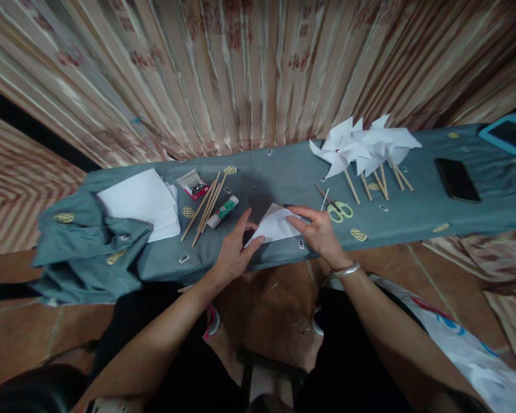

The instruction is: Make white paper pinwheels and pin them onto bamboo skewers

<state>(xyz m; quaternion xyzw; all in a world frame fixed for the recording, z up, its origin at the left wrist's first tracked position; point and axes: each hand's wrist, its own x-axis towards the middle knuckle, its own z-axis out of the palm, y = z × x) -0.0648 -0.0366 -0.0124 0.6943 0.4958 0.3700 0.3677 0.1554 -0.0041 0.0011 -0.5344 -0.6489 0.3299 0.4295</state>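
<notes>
Between my hands is a sheet of white paper, folded to a triangle-like shape near the front edge of the cloth-covered table. My left hand grips its left corner, thumb on top and fingers behind. On the opposite side, my right hand pinches the paper with the thumb over it. A glue stick lies left of the paper, beside several wooden sticks. Green-handled scissors rest just right of my right hand.
Stacked white paper lies at the left, near an open small box of metal pins. Several white paper pinwheels on sticks lie back right. Farther right are a black phone and a blue-framed tablet. A curtain hangs behind.
</notes>
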